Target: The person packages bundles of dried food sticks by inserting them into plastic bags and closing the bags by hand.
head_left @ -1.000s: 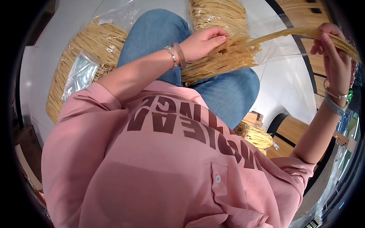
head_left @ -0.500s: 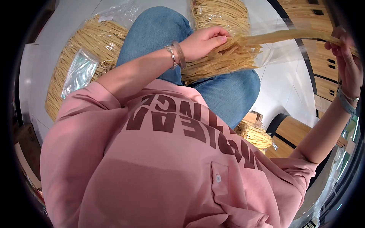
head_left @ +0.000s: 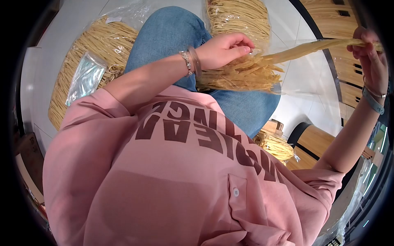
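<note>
A loose bundle of dried yellow strips [head_left: 246, 77] lies across the lap, with ragged ends facing right. My left hand [head_left: 225, 50] is at the bundle's upper left side, thumb and fingertips close together; what is pinched between them is too small to make out. One long yellow strip [head_left: 303, 50] stretches from the bundle's ragged end to the far right. There my right hand [head_left: 368, 51] is closed around the strip's other end. Clear plastic film [head_left: 301, 78] spreads out just right of the bundle, partly beneath the long strip.
A large bag of yellow strips [head_left: 96, 45] lies on the floor at left, with a shiny clear packet [head_left: 87, 78] on it. Another bagged bundle [head_left: 238, 16] is beyond the knees. More strips [head_left: 277, 145] lie right of the lap, near wooden cabinets [head_left: 338, 24].
My right hand has moved outward to the right, drawing the long strip out with it. My left hand has shifted slightly, and the bundle's ragged ends now sit a little lower.
</note>
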A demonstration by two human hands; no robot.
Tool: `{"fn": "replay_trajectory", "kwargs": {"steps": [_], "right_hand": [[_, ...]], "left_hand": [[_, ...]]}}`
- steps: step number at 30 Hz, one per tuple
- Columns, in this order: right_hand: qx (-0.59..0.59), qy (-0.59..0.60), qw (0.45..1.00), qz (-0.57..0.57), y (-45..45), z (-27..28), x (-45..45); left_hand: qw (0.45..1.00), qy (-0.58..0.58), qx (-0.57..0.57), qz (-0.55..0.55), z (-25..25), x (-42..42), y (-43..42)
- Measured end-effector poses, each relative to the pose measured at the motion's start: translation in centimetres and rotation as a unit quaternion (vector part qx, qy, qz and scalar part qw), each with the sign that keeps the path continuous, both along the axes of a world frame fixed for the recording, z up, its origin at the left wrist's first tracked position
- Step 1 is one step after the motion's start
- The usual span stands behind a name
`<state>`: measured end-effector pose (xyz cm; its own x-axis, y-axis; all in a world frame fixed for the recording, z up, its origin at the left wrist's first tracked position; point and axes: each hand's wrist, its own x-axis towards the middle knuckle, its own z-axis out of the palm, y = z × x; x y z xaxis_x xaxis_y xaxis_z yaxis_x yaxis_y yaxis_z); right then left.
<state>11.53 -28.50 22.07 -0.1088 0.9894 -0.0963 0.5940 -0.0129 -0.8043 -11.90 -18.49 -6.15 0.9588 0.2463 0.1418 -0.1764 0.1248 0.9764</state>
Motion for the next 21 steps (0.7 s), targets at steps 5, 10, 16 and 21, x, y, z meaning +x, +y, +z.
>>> {"fn": "replay_trajectory", "kwargs": {"steps": [5,10,16,21], "right_hand": [[0.045,-0.047,0.998,-0.001,-1.6,0.1,-0.1],[0.037,0.018,0.999,-0.004,-2.0,-0.9,0.4],[0.015,0.192,0.979,-0.066,-2.7,-2.4,2.2],[0.005,0.115,0.992,-0.052,-2.9,-3.5,0.7]], "left_hand": [[1.000,-0.016,0.019,-0.011,0.5,-0.2,0.2],[0.997,-0.044,0.060,0.004,0.1,0.1,0.1],[0.997,-0.024,0.075,0.013,0.2,0.4,0.0],[0.997,-0.016,0.067,0.022,0.2,0.5,-0.1]]}}
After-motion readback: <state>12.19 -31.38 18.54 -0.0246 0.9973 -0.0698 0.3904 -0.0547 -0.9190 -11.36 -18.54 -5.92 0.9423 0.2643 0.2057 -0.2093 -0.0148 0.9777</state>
